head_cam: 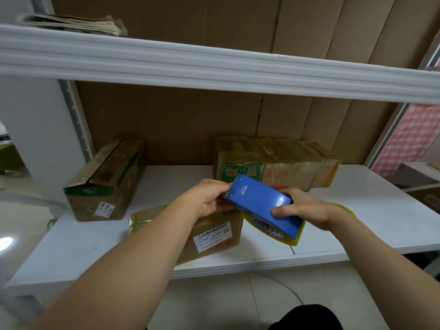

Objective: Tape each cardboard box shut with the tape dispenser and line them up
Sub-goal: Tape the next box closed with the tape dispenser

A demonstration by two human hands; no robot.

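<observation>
My right hand (307, 207) grips the rear of a blue tape dispenser (262, 202) loaded with a yellowish tape roll (262, 231). At the dispenser's front cutter end, the fingers of my left hand (209, 198) pinch something, apparently the tape end. Both hands hover above a small cardboard box with a white barcode label (214, 234) at the front of the white shelf (369, 217). A taped box (107, 179) lies at the left. A row of taped boxes (276, 160) stands against the back.
An upper white shelf beam (214, 65) crosses overhead, with folded papers (71, 25) on it. Brown cardboard (178, 120) lines the back. Shelf uprights stand at left and right. A checked red cloth (409, 139) hangs at the far right. Tiled floor lies below.
</observation>
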